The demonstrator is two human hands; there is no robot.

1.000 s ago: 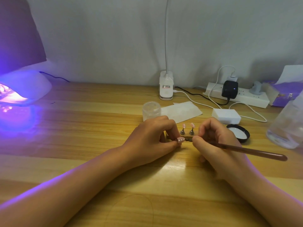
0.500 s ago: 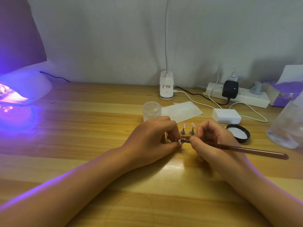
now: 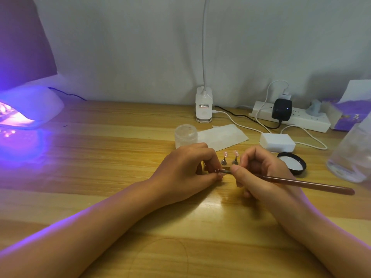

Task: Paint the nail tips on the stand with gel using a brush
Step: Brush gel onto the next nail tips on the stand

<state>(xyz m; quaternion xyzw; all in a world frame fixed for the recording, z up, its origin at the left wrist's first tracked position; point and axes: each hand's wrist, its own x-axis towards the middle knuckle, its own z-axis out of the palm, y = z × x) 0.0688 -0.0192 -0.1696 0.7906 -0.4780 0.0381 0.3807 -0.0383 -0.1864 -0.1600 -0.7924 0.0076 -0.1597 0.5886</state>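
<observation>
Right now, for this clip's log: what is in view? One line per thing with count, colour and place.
nail tips on stands: two, pink on metal cones, centre, behind the hands
held nail tip: one, pale, pinched in left fingers
brush: one, brown handle, points left
jar: one, clear, behind left hand
lid: one, black rim, right of hands
paper sheet: one, white, beside jar
white block: one, behind lid
desk lamp: one, white, back centre
power strip: one, white, back right
curing lamp: one, white, glowing purple, far left
table: one, wooden
left hand: one
right hand: one, holds brush
</observation>
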